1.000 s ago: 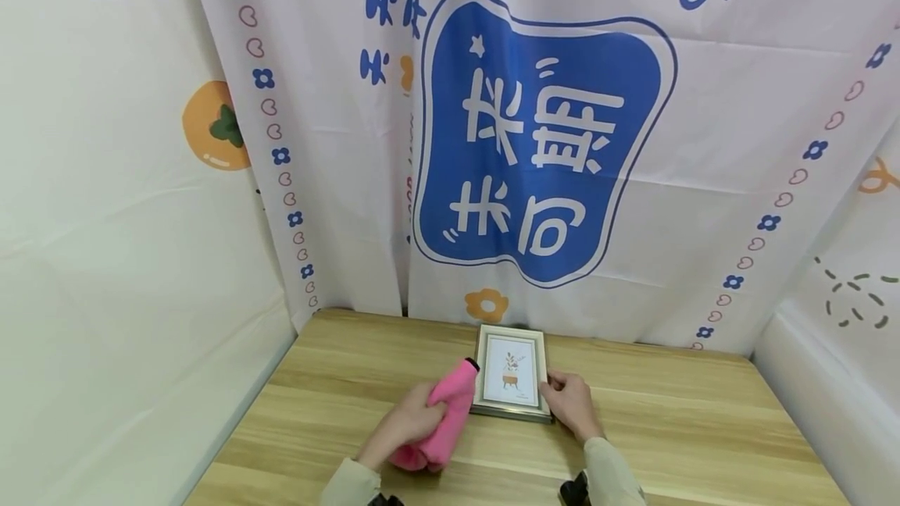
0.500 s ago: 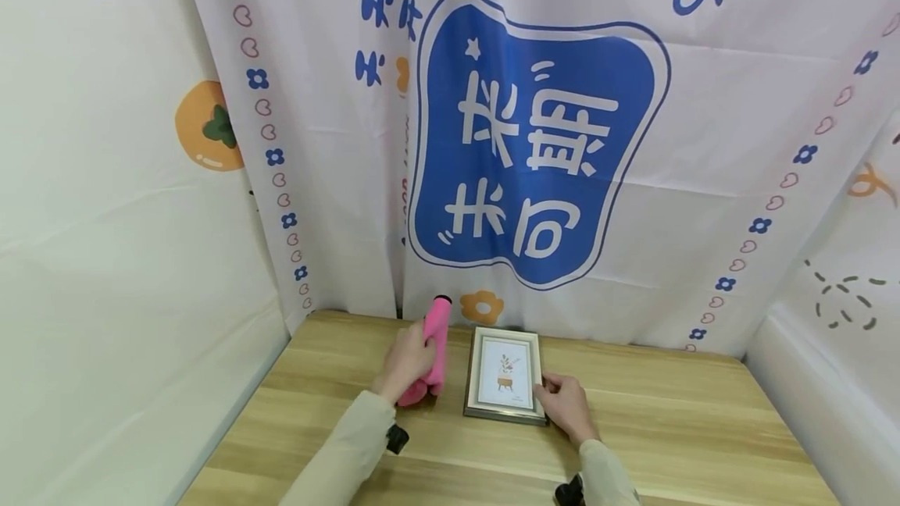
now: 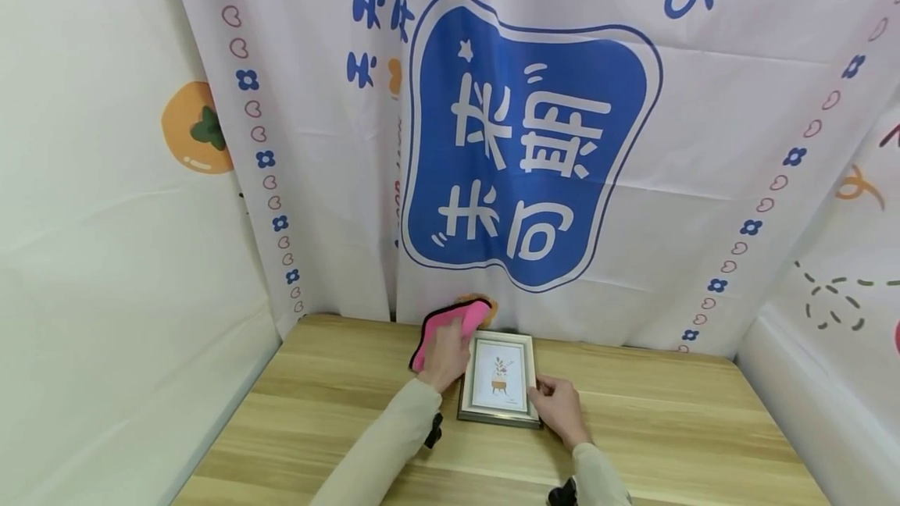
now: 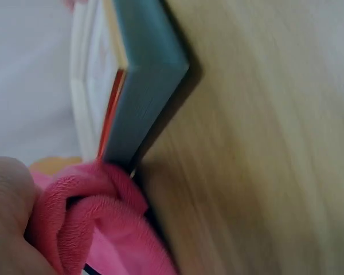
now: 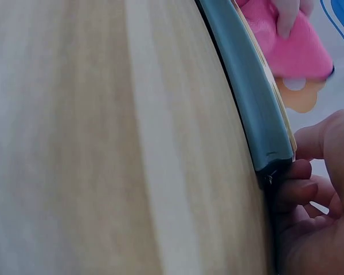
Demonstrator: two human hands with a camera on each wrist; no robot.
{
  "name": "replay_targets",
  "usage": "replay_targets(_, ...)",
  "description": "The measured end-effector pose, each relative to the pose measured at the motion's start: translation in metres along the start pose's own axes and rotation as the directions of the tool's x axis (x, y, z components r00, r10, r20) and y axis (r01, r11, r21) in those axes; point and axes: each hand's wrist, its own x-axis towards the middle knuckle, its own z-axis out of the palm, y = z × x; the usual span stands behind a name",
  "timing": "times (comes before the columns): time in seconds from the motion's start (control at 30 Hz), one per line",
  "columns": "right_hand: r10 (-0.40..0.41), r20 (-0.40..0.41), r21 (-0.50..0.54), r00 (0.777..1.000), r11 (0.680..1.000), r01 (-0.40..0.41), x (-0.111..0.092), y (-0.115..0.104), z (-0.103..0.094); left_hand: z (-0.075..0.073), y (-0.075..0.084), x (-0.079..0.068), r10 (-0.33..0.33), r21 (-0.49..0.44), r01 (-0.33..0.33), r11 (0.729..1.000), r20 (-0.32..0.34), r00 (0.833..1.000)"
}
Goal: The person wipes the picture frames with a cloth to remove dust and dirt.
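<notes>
A picture frame [image 3: 500, 377] with a pale gold border and a potted-plant print lies face up near the table's back edge. My left hand [image 3: 446, 354] grips a pink cloth [image 3: 478, 316] with black edging at the frame's upper left corner. In the left wrist view, bunched cloth [image 4: 97, 206] lies right against the frame's bluish-grey side [image 4: 149, 86]. My right hand [image 3: 561, 408] pinches the frame's right edge, thumb on top. The right wrist view shows its curled fingers [image 5: 298, 192] at the frame's corner.
The wood-grain table [image 3: 647, 428] stretches to both sides and toward me. Behind it hangs a white printed curtain [image 3: 612, 295] with a blue panel. White cloth walls [image 3: 105, 318] close in on the left and right.
My left hand has carried the pink cloth from front left of the frame to the back, then rightward to its upper left corner. The cloth has fanned out. My right hand keeps its hold.
</notes>
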Motion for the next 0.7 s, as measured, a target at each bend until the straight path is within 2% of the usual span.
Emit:
replay_targets(0.13, 0.000, -0.001, 0.002, 1.000, 1.000, 0.000, -0.001, 0.001, 0.000, 0.014, 0.009, -0.001, 0.042, 0.158, -0.055, 0.986, 0.088, 0.995)
replay_targets(0.23, 0.000, -0.005, 0.008, 1.000, 1.000, 0.000, -0.002, 0.001, -0.001, 0.020, 0.015, -0.003, 0.074, 0.290, -0.117, 0.950, 0.154, 0.985)
replay_targets(0.33, -0.006, -0.004, 0.013, 1.000, 1.000, 0.006, -0.001, 0.002, -0.002, 0.022, 0.020, -0.003, 0.088, 0.366, -0.154, 0.918, 0.192, 0.978)
replay_targets(0.4, -0.006, 0.004, 0.012, 1.000, 1.000, 0.006, -0.001, 0.002, -0.003, 0.022, 0.022, -0.002, 0.081, 0.383, -0.155, 0.911, 0.203, 0.976)
replay_targets(0.7, -0.013, -0.008, 0.002, 1.000, 1.000, 0.013, 0.001, 0.003, 0.000, 0.018, 0.020, 0.003, 0.046, 0.323, -0.116, 0.939, 0.216, 0.975)
